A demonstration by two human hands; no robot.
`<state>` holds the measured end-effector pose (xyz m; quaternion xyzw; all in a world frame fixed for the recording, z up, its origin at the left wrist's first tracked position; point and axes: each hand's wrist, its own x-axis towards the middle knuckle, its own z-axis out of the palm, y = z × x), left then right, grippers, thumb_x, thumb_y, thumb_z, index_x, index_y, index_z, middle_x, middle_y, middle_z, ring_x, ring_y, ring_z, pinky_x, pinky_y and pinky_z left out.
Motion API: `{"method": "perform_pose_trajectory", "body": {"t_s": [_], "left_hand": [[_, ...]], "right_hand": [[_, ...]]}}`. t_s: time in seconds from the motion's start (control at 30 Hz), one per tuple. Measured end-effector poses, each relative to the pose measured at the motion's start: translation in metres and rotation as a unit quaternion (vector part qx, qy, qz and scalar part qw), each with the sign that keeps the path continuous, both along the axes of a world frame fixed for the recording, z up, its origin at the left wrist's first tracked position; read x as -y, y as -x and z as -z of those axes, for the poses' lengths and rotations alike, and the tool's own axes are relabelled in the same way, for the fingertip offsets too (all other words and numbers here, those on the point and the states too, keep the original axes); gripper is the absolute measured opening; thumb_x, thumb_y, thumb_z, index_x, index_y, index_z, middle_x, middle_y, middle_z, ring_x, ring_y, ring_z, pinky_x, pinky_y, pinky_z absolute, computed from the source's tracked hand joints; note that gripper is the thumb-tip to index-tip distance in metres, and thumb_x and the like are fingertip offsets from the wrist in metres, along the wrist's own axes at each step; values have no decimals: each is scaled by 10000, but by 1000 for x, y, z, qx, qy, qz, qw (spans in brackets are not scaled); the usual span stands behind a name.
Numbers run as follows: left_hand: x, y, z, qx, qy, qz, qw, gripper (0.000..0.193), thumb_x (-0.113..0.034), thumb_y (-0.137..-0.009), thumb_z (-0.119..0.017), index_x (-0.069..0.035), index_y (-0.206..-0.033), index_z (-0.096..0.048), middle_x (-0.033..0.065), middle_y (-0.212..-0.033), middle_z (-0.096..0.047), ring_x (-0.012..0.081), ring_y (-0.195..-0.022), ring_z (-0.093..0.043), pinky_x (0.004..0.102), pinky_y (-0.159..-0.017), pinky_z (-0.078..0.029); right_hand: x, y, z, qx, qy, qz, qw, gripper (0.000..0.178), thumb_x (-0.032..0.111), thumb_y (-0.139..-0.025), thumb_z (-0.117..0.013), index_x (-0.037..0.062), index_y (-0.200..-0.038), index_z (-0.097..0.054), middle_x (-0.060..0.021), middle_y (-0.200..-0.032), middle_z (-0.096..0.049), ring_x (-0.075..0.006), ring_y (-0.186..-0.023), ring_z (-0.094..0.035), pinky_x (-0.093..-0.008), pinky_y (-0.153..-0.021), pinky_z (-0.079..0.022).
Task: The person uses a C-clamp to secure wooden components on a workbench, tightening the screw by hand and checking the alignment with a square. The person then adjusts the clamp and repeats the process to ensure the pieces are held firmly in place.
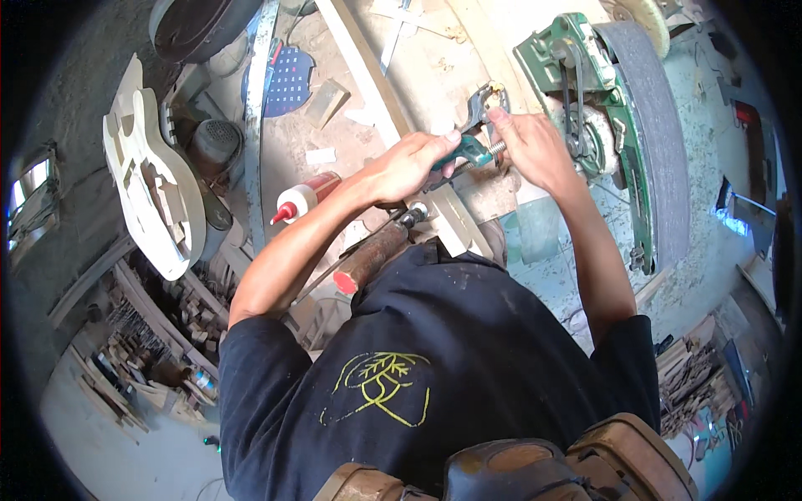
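Observation:
Over the bench, my left hand (pixel 415 164) is closed around the teal body of a screw clamp (pixel 472 153). My right hand (pixel 535 147) grips the clamp's other side, its thumb by the dark jaw (pixel 480 104) and its fingers by the threaded rod; the fingertips are partly hidden. Beneath my left hand runs a long pale wooden strip (pixel 368 71), ending near my waist. A second clamp with a worn wooden handle (pixel 373 260), red at its end, lies against my shirt below my left wrist. Beside my left forearm lies a white glue bottle (pixel 305 199) with a red cap.
A green belt sander (pixel 622 142) with a grey belt stands at the right. At the left is a pale guitar-shaped wooden body (pixel 159 192). A blue printed sheet (pixel 284 81), a small wood block (pixel 327 103) and a metal bar (pixel 256 142) lie on the bench.

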<state>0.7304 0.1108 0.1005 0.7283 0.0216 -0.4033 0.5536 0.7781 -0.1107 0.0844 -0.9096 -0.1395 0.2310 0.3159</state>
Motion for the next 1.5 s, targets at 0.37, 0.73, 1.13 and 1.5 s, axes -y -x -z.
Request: {"method": "perform_pose_trajectory", "body": {"t_s": [0.37, 0.73, 1.13, 1.5], "left_hand": [[2, -5, -2, 13, 0, 25, 1000, 625, -549, -981, -342, -23, -742, -581, 55, -561, -448, 165, -551, -425, 336, -545, -340], [-4, 0, 8, 53, 59, 13, 997, 687, -607, -973, -290, -28, -763, -596, 66, -621, -528, 200, -603, -499, 356, -616, -413], [1, 3, 29, 118, 84, 12, 989, 752, -563, -989, -233, 38, -835, -658, 222, -852, -651, 340, -840, -621, 444, -840, -449], [1, 2, 30, 96, 99, 21, 990, 868, -627, -963, -229, 104, -788, -663, 254, -734, -635, 356, -732, -633, 461, -735, -475]], "right_hand": [[-4, -19, 36, -100, -47, -2, 994, 748, 576, -993, -280, -4, -654, -609, -126, -567, -570, -234, -464, -511, -386, -532, -441], [-15, -39, 8, -372, 94, 87, 919, 644, 619, -963, -346, 68, -707, -562, 9, -469, -427, -99, -355, -292, -280, -364, -205], [31, 17, 28, -271, -206, 208, 917, 427, 400, -989, -514, 23, -1184, -562, -70, -871, -623, -113, -652, -603, -214, -534, -451], [21, 22, 29, -312, -327, 262, 853, 370, 348, -1006, -488, 44, -1215, -515, -88, -968, -645, -181, -758, -663, -292, -666, -568]]}}
